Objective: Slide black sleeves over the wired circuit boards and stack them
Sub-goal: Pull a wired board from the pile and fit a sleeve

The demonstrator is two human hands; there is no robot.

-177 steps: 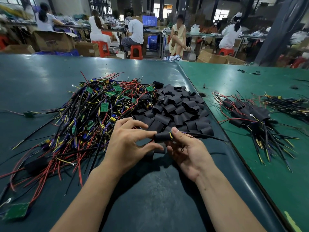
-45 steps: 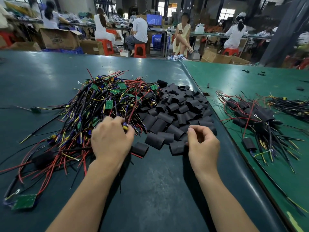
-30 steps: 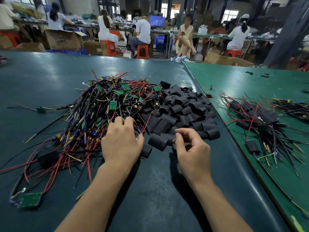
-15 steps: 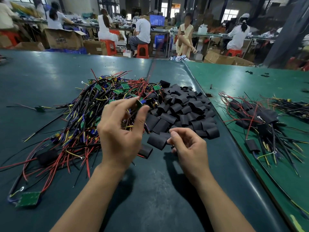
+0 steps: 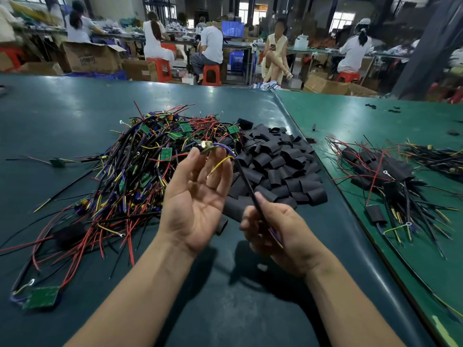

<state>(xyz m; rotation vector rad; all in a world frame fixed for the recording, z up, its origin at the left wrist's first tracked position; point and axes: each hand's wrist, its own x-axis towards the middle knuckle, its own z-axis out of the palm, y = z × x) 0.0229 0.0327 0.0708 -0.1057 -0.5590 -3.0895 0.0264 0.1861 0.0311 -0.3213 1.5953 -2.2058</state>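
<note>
Dark green matting (image 5: 75, 116) covers our bench, with a seam running near to far on the right where a brighter green mat (image 5: 350, 126) begins. We hold one wired circuit board (image 5: 207, 147) up at the fingertips of our left hand (image 5: 198, 196), palm turned toward us, probably so its leads hang free of the tangled pile of wired boards (image 5: 140, 171) on the left. Our right hand (image 5: 275, 229) closes around those trailing leads (image 5: 246, 182), gathering them into one bundle for threading; whether it also holds a sleeve we cannot tell. Loose black sleeves (image 5: 273, 161) lie heaped just beyond both hands. Finished sleeved boards (image 5: 380, 171) are stacked on the right mat, across the seam. Bare mat near us leaves room to work.
</note>
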